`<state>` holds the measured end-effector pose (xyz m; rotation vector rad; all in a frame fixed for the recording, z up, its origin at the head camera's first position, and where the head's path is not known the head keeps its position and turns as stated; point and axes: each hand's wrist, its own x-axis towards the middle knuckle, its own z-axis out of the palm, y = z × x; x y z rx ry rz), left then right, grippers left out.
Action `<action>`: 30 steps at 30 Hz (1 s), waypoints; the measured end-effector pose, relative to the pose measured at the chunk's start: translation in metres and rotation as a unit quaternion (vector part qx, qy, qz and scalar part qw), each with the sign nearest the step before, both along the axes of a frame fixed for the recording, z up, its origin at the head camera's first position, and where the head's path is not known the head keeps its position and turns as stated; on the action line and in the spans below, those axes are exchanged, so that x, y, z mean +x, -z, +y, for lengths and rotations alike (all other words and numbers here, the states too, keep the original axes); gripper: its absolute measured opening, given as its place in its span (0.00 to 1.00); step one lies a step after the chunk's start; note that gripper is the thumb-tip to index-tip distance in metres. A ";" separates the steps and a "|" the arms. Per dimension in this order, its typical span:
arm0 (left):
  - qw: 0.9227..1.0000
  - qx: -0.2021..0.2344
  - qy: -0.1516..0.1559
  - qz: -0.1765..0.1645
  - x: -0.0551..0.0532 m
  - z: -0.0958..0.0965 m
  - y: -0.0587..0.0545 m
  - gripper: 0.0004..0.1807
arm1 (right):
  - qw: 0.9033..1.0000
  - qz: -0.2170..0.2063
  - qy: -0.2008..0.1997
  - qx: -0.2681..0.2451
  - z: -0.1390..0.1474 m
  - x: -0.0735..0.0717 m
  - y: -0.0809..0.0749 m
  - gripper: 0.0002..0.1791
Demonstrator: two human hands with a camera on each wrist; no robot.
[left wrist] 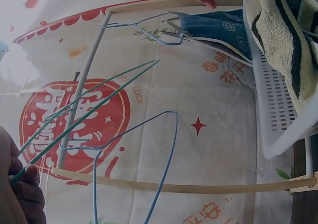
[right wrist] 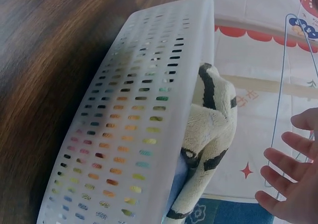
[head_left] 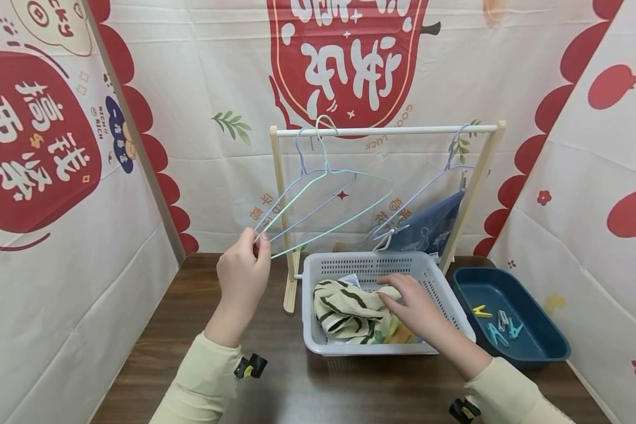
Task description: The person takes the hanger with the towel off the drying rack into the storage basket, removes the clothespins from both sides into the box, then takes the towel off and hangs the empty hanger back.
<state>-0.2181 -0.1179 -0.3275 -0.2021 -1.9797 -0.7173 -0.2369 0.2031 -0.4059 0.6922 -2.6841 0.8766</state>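
Note:
My left hand (head_left: pixel 244 277) pinches the lower left corner of a light green clothes hanger (head_left: pixel 325 158). The hanger's hook is level with the rack's white rail (head_left: pixel 413 130); whether it rests on the rail I cannot tell. Behind it, a blue hanger (head_left: pixel 300 154) hangs from the rail. My right hand (head_left: pixel 416 303) hovers over the grey-white basket (head_left: pixel 371 350), beside a crumpled cream towel with dark stripes (head_left: pixel 344 306). In the right wrist view its fingers (right wrist: pixel 285 184) are spread and loosely bent, with nothing between them.
Another blue hanger (head_left: pixel 418 194) hangs on the right, a blue cloth (head_left: pixel 429 227) clipped to it. Right of the basket stands a dark blue tub (head_left: pixel 540 347) with a yellow clothespin (head_left: pixel 482 312) and several others. The rack's wooden post (head_left: pixel 471 194) rises behind the basket.

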 end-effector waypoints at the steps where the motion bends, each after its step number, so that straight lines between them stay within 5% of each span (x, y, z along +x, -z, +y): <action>1: 1.000 -0.002 -0.001 0.002 -0.001 0.001 -0.001 0.13 | 1.000 0.016 0.002 0.012 0.001 0.000 0.001 0.14; 12: 1.000 -0.021 -0.021 -0.002 -0.012 0.011 -0.003 0.13 | 0.995 0.076 0.009 0.070 0.009 0.001 0.007 0.17; 30: 0.998 -0.044 -0.024 -0.028 -0.023 0.012 0.018 0.10 | 0.997 0.043 0.018 0.061 0.013 0.003 0.015 0.17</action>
